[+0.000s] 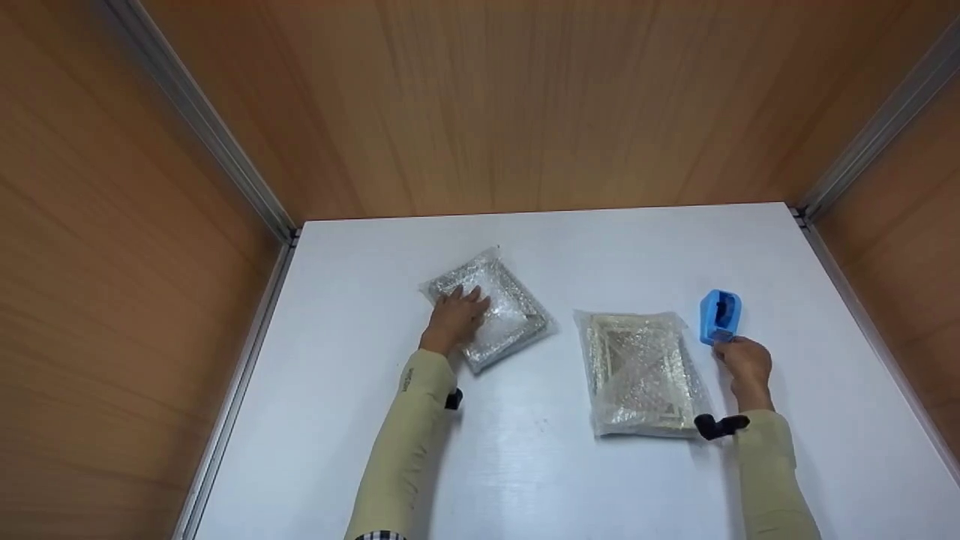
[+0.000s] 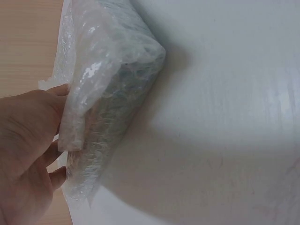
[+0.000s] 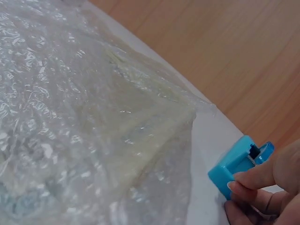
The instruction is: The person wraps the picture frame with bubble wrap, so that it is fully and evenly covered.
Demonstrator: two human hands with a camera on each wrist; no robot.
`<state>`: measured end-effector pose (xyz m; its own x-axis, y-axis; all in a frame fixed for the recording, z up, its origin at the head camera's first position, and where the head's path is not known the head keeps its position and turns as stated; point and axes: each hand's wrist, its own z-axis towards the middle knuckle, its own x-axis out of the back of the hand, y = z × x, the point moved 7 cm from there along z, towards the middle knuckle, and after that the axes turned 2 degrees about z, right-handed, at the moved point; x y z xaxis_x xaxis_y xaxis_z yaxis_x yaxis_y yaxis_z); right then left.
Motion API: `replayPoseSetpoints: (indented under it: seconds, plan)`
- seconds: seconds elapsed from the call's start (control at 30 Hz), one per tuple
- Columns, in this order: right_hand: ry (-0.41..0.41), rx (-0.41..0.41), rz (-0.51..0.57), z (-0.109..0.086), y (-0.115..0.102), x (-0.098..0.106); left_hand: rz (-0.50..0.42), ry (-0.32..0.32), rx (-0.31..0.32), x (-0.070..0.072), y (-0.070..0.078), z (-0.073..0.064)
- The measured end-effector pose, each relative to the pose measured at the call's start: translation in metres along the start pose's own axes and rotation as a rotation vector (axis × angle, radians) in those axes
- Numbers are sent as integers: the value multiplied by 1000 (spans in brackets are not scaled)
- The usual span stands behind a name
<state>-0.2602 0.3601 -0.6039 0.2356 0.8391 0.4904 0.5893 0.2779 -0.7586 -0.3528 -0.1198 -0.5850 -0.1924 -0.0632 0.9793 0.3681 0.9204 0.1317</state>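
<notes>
A flat, framed item in bubble wrap (image 1: 504, 300) lies at an angle on the white table. On top of it rests my left hand (image 1: 454, 319), fingers spread; in the left wrist view its fingertips touch the edge of the bubble wrap (image 2: 101, 89). At the right, my right hand (image 1: 745, 364) is at the near end of a blue tape dispenser (image 1: 711, 315). Its thumb and forefinger pinch at the cutter end of the dispenser (image 3: 229, 164) in the right wrist view. Whether a strip of clear tape is between them is too small to tell.
A second bubble-wrapped frame (image 1: 637, 375) lies flat between the hands, close to the right forearm. Wooden panels (image 1: 480, 105) with metal edge rails (image 1: 240, 157) enclose the white table (image 1: 337, 300) at the back and both sides.
</notes>
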Motion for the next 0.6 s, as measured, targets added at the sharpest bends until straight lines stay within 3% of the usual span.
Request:
replayPoseSetpoints:
  seconds: [0.13, 0.43, 0.6]
  plan:
    - [7, 32, -36, -2, 1, -1, -7, 2, 0, 0, 1, 0]
    - [69, 7, 158, -14, 18, 3, -8, -21, 3, -2, 3, -1]
    - [96, 55, 204, -23, 15, 4, -6, 0, -7, 1, 3, -1]
